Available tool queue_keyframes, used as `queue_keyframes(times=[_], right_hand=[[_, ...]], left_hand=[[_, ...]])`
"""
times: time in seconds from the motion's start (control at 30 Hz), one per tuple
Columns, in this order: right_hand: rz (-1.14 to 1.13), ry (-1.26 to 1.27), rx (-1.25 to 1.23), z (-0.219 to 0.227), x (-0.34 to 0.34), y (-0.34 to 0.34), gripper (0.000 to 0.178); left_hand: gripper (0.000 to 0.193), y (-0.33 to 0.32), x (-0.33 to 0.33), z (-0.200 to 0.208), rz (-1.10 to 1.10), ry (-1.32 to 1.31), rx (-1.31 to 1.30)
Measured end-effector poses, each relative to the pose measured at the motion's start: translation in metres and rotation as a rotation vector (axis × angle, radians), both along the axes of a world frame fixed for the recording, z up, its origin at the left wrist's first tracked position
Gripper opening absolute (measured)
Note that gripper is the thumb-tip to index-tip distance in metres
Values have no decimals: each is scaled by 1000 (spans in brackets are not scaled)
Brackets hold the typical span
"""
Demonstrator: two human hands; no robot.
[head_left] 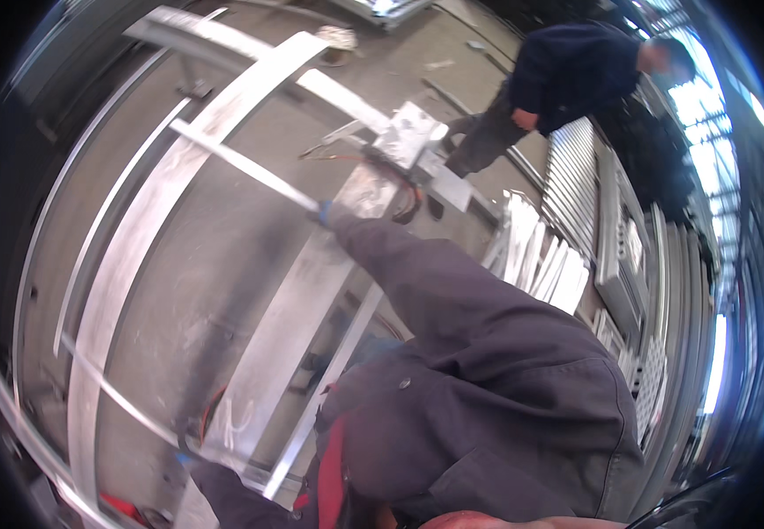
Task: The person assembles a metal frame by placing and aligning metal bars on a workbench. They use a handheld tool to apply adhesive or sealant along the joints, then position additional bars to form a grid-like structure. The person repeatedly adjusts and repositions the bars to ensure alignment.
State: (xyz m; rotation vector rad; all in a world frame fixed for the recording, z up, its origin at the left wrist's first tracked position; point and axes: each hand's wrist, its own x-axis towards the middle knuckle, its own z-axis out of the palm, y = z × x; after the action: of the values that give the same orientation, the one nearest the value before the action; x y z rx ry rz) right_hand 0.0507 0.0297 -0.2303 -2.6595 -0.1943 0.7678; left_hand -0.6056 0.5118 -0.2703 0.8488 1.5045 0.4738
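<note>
My right hand (325, 212), in a blue glove, is at the end of a thin pale bar (245, 166) and appears closed round it. The bar slants away to the upper left over a wide pale metal rail (148, 212). At the lower left, my left hand (185, 458), also gloved blue, is at the near end of a second thin pale bar (122, 395). Its fingers are blurred and partly hidden by my sleeve. Whether a long thin strip (122, 216) beyond the rail joins the two bars, I cannot tell.
A second wide rail (289, 309) runs close in front of me. A block-shaped metal fixture (410, 137) with cables sits at its far end. Another person (567, 79) in dark clothes stands beyond it. White profiles (536, 256) and a ribbed panel (571, 181) lie at right.
</note>
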Motion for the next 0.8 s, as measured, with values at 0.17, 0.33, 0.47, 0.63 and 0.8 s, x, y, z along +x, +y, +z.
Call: queue_keyframes(times=[0.17,0.33,0.47,0.63,0.8], right_hand=[[-126,11,236,64,-33,-3,73],[-286,-114,520,71,-111,-52,59],[-724,-132,391,36,-160,-138,49],[-1195,55,269,-30,-204,-205,50],[-1304,220,438,-86,-206,-196,52]], left_hand=[[56,-32,7,16,19,74,-70],[58,-72,-3,23,5,112,-142],[61,-121,-31,38,17,128,-226],[63,-179,-63,50,23,132,-378],[66,-220,-65,49,7,61,-467]])
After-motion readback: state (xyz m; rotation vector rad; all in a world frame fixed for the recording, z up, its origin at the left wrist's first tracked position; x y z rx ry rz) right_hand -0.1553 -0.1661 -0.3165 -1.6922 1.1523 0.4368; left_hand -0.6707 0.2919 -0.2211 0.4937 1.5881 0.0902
